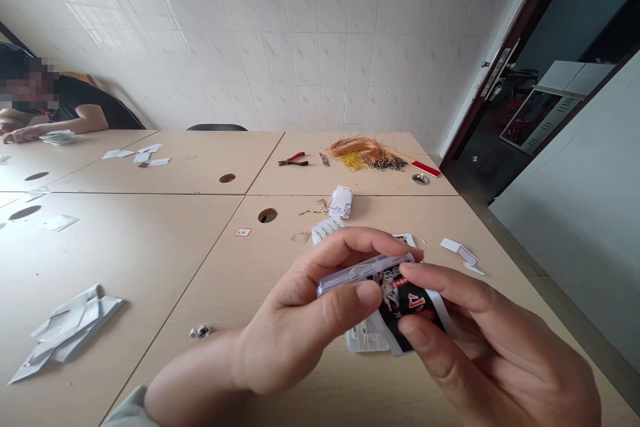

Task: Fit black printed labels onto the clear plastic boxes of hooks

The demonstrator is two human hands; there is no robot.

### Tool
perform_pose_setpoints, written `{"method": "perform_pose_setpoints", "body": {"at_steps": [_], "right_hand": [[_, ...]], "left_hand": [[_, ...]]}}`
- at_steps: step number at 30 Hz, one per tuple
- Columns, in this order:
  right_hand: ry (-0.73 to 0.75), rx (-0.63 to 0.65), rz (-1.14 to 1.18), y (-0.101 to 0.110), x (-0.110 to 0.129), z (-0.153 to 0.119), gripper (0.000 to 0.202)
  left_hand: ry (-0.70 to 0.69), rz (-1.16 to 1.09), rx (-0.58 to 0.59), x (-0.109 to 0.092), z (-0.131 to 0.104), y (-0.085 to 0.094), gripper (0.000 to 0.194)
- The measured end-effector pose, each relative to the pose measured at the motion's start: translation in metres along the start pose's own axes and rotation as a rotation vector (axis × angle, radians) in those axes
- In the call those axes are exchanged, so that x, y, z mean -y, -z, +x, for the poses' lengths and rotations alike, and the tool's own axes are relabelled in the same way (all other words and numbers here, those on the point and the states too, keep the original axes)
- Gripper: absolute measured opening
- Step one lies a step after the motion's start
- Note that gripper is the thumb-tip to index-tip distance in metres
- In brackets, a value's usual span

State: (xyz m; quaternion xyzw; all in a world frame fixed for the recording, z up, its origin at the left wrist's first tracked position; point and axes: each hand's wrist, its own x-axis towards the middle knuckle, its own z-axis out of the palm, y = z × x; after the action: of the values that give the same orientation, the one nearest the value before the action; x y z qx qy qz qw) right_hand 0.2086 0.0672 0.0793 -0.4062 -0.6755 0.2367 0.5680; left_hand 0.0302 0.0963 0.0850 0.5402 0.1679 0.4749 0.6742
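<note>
In the head view, my left hand [305, 313] is closed around a small clear plastic box [334, 280], with the thumb on its near side. My right hand [505, 340] pinches a black printed card [417, 307] with white edges and red lettering between thumb and forefinger. The card lies against the box's right end; whether part of it sits inside I cannot tell. Below both hands, a second clear box [369, 341] rests on the table with small yellowish pieces in it. The palms and fingers hide parts of both boxes.
Behind my hands are a stack of white cards [341, 202], red-handled pliers [295, 159], and a bundle of orange strands [363, 147]. Folded white strips [460, 252] lie right, flat packets [70, 327] left. Another person [75, 103] sits far left.
</note>
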Motion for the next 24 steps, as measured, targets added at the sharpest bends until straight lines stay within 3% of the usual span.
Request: {"method": "perform_pose_setpoints", "body": {"at_steps": [12,16,20,24], "right_hand": [[0.023,0.070,0.012,0.010,-0.008,-0.001,0.044],[-0.006,0.102,0.102,0.011,-0.009,-0.005,0.043],[-0.041,0.029,0.207,0.003,-0.006,-0.002,0.035],[0.057,0.043,0.098,-0.003,-0.013,0.008,0.032]], "left_hand": [[-0.017,0.021,-0.067,0.001,0.002,0.000,0.022],[-0.016,-0.012,-0.142,0.002,0.004,-0.001,0.017],[0.025,-0.117,-0.237,0.004,0.007,-0.004,0.015],[-0.019,-0.210,-0.310,0.003,0.011,-0.007,0.012]]}}
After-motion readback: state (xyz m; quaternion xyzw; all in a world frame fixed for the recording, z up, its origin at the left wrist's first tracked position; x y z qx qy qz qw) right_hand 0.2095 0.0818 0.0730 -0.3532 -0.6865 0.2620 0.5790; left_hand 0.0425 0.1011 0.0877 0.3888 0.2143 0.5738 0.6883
